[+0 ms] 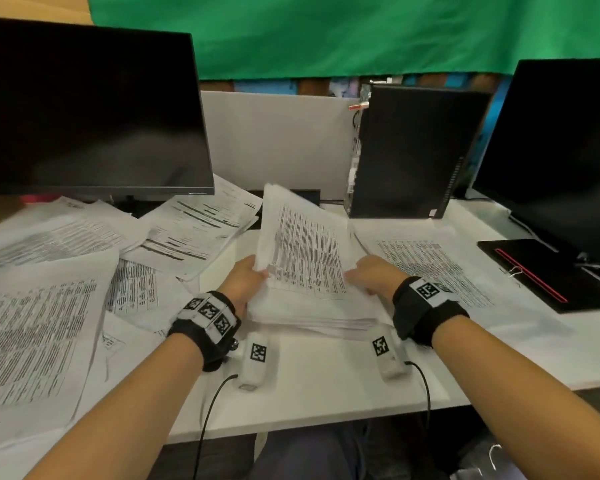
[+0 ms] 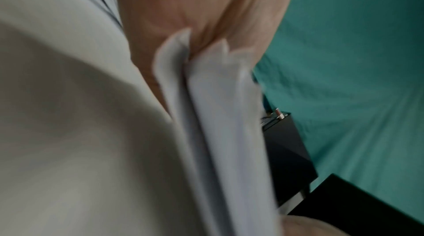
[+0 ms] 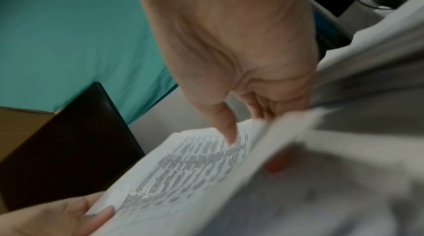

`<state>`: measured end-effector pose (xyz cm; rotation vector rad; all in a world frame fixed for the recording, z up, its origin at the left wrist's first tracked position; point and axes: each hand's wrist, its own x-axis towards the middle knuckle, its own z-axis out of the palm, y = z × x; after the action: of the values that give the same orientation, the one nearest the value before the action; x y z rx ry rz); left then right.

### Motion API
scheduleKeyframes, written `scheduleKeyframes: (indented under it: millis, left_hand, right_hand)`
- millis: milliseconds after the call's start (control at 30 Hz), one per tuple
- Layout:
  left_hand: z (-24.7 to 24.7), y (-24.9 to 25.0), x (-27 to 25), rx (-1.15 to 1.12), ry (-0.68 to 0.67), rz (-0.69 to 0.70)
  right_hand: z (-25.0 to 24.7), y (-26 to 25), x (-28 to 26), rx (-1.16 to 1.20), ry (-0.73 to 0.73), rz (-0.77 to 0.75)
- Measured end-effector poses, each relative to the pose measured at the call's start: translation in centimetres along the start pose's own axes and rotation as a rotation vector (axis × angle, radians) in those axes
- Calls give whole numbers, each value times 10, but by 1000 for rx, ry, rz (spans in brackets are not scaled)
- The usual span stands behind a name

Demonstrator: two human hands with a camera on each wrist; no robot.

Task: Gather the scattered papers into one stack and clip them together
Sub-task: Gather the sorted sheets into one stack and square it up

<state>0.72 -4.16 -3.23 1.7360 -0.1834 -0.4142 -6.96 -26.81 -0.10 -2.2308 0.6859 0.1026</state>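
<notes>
Both hands, left hand and right hand, gripped opposite side edges of thick printed white paper stack, far edge raised above white worktop.

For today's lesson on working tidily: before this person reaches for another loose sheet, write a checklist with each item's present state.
1. Left hand grips the held stack: ok.
2. Right hand grips the opposite side: ok.
3. Stack edges squared: not ok, sheets fan apart.
4. All papers gathered: not ok, loose sheets left of it, one printed page right.
5. Clip within reach: cannot tell.
6. Bare desk for tapping edges: ok.
</notes>
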Motion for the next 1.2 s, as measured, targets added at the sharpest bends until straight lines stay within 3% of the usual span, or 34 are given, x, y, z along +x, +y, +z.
scheduleKeyframes:
  millis: [67, 200, 333, 467, 533, 667, 800, 867, 967, 1033, 1133, 1200]
  left_hand:
    - [-10, 15, -11, -60, 6, 107]
    - [-22, 53, -28, -45, -26, 375]
    - [-20, 101, -33, 3, 158, 643]
    - [-24, 139, -39, -123, 270, 780]
    - [-22, 147, -40, -235, 234, 778]
    - [3, 159, -49, -155, 105, 795]
    - [9, 180, -59, -212, 74, 817]
    - [-4, 166, -48, -177, 28, 663]
    - [-11, 118, -29, 136, -92, 309]
    - [1, 102, -29, 261, -117, 310]
    - [10, 112, -37, -71, 12, 411]
    - [4, 107, -33, -219, 7, 321]
  right_hand:
    - [-13, -2, -6, 285, 46, -36]
    - [-40, -29, -25, 892, -93, -212]
    - [-58, -63, -40, 883, 44, -499]
    - [-72, -71, -58, 812, 11, -628]
    - [-77, -72, -67, 813, 15, -674]
    - [-72, -89, -78, 888, 74, -726]
    - [-80, -97, -72, 1003, 160, -782]
    - [-79, -82, -63, 921, 121, -702]
    - [-51, -47, -54, 747, -38, -534]
    - [-35, -41, -50, 764, -71, -546]
    - [-37, -51, -45, 929, -21, -582]
    - [-38, -44, -40, 946, -33, -543]
